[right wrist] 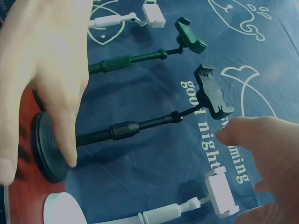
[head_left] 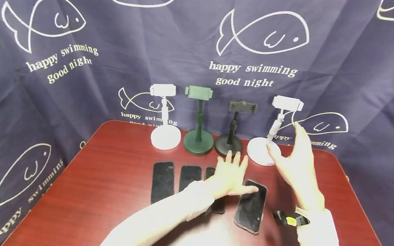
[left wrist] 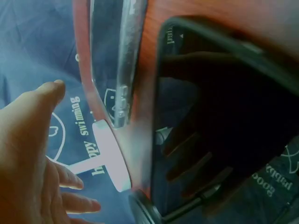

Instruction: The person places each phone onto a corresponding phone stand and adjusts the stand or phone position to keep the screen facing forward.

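Observation:
My left hand (head_left: 229,176) reaches over the row of phones with its fingers spread, fingertips toward the round base of the black phone stand (head_left: 232,138). Its thumb overlaps the top of the rightmost phone (head_left: 251,209) in the head view. In the left wrist view a dark phone screen (left wrist: 224,116) mirrors the spread fingers. My right hand (head_left: 298,165) is raised beside the right white phone stand (head_left: 265,148), thumb and fingers apart, with nothing between them. The right wrist view has that hand (right wrist: 266,158) near the clamps of the black and white stands.
Farther left stand a green phone stand (head_left: 198,141) and another white phone stand (head_left: 165,135), at the back of the red table (head_left: 103,193). Two phones lie left, one at the far left (head_left: 162,183); a third (head_left: 218,206) is partly under the left arm. A patterned curtain (head_left: 191,38) hangs behind.

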A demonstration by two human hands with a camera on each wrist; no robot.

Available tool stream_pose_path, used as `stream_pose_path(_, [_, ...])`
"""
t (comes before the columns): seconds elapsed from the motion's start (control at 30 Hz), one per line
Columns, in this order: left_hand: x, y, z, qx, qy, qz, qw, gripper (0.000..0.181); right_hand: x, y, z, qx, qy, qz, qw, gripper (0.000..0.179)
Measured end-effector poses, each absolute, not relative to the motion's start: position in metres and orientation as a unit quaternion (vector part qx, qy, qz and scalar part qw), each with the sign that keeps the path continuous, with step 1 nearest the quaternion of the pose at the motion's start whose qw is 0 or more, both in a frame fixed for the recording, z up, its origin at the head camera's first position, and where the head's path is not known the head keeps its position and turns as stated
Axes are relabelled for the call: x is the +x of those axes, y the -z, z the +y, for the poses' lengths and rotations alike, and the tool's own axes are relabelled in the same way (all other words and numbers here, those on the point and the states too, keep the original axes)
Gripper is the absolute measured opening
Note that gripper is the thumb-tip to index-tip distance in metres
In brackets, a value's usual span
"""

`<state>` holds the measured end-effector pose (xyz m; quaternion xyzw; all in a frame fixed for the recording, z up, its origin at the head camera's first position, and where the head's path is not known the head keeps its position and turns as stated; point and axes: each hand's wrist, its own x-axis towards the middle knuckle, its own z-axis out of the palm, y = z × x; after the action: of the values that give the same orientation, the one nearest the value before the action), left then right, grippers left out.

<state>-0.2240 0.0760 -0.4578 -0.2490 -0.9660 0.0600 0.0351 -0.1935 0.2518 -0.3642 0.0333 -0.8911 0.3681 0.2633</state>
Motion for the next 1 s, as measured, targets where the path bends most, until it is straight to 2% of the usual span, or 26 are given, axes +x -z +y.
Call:
stream_pose_path(0.3, [-0.238,0.462,0.093,-0.246,-0.096,-0.963,0.053,0.113,-0.215,0.355,0.254,0.029,-0.372,-0.875,0.31,0.088])
stream_pose_path(0.57, [-0.25,0.469,0.103,-0.259,-0.095,-0.959,0.063,0.103,-0.221,0.339,0.258,0.037,-0.353,-0.874,0.332,0.083])
stream_pose_path(0.67, [-0.257,0.471,0.106,-0.265,-0.086,-0.958,0.071,0.09,-0.224,0.335,0.261,0.031,-0.351,-0.875,0.332,0.083])
stream_pose_path(0.83, [-0.266,0.475,0.111,-0.272,-0.073,-0.956,0.085,0.05,-0.234,0.332,0.268,0.01,-0.351,-0.878,0.324,0.083])
stream_pose_path(1.0, [-0.266,0.477,0.115,-0.27,-0.065,-0.958,0.079,0.056,-0.243,0.33,0.277,-0.02,-0.364,-0.878,0.31,0.082])
